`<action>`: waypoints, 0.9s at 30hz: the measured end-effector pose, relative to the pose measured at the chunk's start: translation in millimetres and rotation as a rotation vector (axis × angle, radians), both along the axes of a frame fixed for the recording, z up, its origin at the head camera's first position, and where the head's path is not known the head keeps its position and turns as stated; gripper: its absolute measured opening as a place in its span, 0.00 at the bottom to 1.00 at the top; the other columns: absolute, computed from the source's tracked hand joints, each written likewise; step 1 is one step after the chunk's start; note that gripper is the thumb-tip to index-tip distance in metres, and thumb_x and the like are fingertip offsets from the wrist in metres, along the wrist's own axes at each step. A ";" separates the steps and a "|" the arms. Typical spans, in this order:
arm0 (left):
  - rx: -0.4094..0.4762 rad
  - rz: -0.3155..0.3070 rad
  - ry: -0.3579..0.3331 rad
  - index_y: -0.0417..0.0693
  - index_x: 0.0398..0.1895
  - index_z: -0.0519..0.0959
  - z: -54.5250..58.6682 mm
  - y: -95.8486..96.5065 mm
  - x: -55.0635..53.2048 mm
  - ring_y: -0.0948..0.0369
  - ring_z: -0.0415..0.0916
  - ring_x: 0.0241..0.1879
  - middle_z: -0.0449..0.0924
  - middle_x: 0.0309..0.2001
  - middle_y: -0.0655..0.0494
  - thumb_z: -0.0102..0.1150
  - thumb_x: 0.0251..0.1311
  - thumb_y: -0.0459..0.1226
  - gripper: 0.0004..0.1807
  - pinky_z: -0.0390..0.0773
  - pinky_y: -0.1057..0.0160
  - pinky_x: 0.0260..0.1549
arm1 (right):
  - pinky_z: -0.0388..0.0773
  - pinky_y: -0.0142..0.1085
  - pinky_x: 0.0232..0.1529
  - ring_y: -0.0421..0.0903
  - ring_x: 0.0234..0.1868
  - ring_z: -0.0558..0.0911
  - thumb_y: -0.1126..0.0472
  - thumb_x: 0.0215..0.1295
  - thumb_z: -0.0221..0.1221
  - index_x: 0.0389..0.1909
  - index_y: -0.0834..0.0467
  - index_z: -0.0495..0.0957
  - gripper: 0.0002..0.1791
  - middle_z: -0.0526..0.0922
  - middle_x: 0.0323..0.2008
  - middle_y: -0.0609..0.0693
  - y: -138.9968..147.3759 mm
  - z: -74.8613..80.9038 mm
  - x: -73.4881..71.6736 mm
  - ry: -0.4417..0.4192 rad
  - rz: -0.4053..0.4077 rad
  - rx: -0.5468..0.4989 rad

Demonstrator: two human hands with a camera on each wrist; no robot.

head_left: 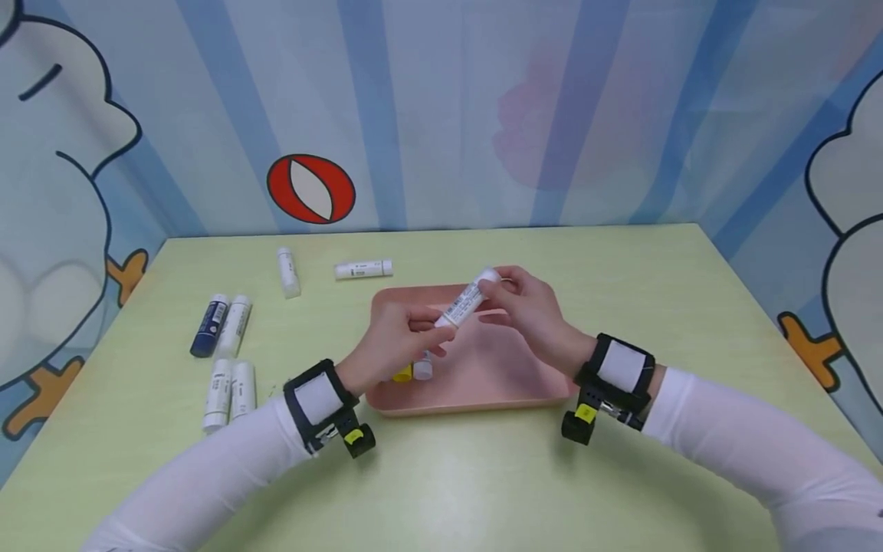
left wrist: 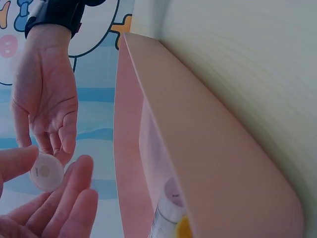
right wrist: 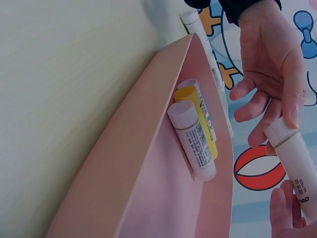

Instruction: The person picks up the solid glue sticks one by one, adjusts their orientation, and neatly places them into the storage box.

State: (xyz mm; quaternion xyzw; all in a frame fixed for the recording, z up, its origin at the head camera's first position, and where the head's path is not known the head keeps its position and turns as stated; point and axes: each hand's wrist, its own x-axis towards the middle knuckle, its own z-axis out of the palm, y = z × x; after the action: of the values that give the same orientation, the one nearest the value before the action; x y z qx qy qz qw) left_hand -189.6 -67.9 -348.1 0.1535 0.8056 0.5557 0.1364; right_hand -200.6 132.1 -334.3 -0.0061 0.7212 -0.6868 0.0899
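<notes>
From up on the head, we see the white tube (head_left: 469,297) up over the pink tray (head_left: 510,383), between our two hands. It leans, with one end low and one end high. Our left hand (head_left: 398,337) pinches the low end, and our right hand (head_left: 530,313) holds the high end with thumb and fingers. Off to the left on the table (head_left: 641,291), we see a dark blue tube (head_left: 210,326) beside another white one, with two more white ones nearer us and two farther back.

From the left wrist, we see the tube's round end between our left thumb and fingers. Our right hand is just behind it, palm showing. The tray wall stands to the right of our fingers in this view.

From the right wrist, we see our left thumb on one end of the tube and our right fingertips by the other end. Next to that, inside the tray, a yellow tube (right wrist: 200,119) lies between two pale tubes (right wrist: 193,141).
</notes>
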 end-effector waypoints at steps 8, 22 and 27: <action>-0.268 -0.016 0.278 0.53 0.49 0.76 -2.4 -12.4 1.3 0.61 0.74 0.35 0.78 0.37 0.61 0.57 0.55 0.49 0.20 0.74 0.65 0.31 | 0.75 0.39 0.40 0.51 0.41 0.79 0.54 0.61 0.56 0.52 0.61 0.67 0.22 0.78 0.44 0.58 2.0 -4.3 -3.9 0.057 0.018 0.040; -0.789 0.079 0.135 0.41 0.63 0.59 -17.3 -66.1 -18.3 0.58 0.70 0.31 0.74 0.37 0.51 0.50 0.60 0.53 0.34 0.72 0.63 0.26 | 0.75 0.39 0.41 0.52 0.40 0.78 0.58 0.64 0.52 0.56 0.65 0.63 0.23 0.75 0.42 0.61 7.9 -11.1 -13.2 -0.030 0.225 0.275; -0.680 0.041 -0.064 0.42 0.54 0.68 -21.9 -67.5 -21.2 0.58 0.72 0.26 0.75 0.28 0.51 0.47 0.63 0.48 0.23 0.68 0.64 0.23 | 0.74 0.39 0.42 0.51 0.42 0.77 0.56 0.65 0.52 0.59 0.62 0.58 0.25 0.71 0.45 0.59 3.7 -10.8 -18.4 -0.071 0.300 0.357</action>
State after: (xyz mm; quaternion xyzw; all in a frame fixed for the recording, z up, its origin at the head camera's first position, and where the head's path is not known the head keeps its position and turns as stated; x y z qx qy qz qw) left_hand -210.8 -135.4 -370.0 0.0654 0.9429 0.2627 0.1939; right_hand -219.0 135.8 -345.1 -0.0729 0.8186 -0.5272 0.2158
